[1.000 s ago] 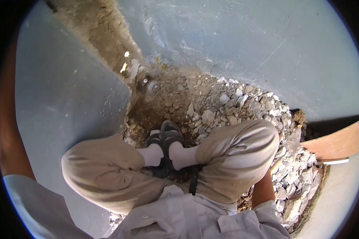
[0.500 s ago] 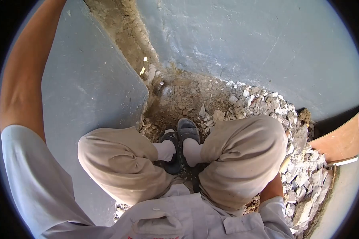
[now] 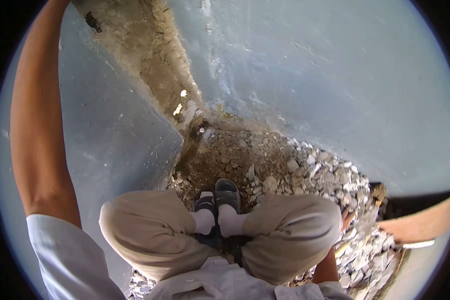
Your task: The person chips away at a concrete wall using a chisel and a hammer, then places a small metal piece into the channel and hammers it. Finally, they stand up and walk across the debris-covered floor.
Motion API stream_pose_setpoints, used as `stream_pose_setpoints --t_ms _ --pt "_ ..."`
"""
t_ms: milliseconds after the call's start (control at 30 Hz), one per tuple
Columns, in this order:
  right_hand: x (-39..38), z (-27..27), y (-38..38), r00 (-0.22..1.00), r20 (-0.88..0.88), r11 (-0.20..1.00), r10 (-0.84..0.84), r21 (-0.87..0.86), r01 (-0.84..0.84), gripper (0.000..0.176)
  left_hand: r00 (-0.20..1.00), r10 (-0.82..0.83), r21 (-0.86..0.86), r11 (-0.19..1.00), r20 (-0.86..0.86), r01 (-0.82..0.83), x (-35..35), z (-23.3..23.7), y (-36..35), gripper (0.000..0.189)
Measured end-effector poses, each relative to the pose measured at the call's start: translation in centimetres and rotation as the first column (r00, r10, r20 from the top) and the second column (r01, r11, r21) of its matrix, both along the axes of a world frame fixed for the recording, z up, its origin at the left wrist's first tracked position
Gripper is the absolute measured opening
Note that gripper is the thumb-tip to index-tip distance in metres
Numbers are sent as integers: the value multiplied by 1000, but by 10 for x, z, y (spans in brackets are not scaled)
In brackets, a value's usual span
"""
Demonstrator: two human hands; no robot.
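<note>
My left arm point(image 3: 40, 130) reaches up along the left side past the top edge of the view, so the hand itself is out of sight. Of my right hand point(image 3: 348, 220) only a few fingertips show beside my right knee, low over the broken rubble point(image 3: 330, 175). The knee hides the rest, and I cannot make out whether the fingers hold anything. Between my sandals point(image 3: 216, 200) and the wall corner lie dirt and loose stones. A rough channel point(image 3: 160, 65) of bare masonry runs upward between two grey painted wall faces point(image 3: 295, 65).
I squat with both knees point(image 3: 295, 230) bent wide. At the right a curved orange-brown panel point(image 3: 420, 220) leans by a dark gap. More rubble point(image 3: 360, 260) is heaped below it. A small round whitish piece point(image 3: 202, 130) sits at the channel's foot.
The view has tilted upward, showing more of the channel. My right fingertips have come into sight past the knee. My left arm stays raised.
</note>
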State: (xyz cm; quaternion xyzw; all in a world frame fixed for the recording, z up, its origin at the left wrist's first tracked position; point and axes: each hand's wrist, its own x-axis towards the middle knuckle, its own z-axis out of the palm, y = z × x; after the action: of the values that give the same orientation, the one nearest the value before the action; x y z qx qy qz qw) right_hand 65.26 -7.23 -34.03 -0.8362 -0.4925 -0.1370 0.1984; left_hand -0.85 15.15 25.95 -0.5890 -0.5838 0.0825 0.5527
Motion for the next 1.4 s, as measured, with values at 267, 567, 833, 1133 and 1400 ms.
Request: stream_pose_setpoints --t_ms 267,567,833,1133,1400 --pt "-35 38 2 997 -57 990 -49 -136 40 65 824 541 45 831 167 -554 27 7 4 53" --pt "-39 49 8 994 17 970 -106 -219 107 67 919 226 -170 969 322 -179 17 23 -6 47" --pt "-29 77 19 955 -168 766 -243 -638 83 73 801 331 -380 914 500 -141 35 59 -7 57" --pt "-113 404 126 696 -713 995 -87 -22 101 71 606 366 -484 874 706 35 24 83 -8 54" --pt "-127 895 209 966 -13 759 258 622 -194 86 662 648 -877 479 378 32 10 107 11 47"
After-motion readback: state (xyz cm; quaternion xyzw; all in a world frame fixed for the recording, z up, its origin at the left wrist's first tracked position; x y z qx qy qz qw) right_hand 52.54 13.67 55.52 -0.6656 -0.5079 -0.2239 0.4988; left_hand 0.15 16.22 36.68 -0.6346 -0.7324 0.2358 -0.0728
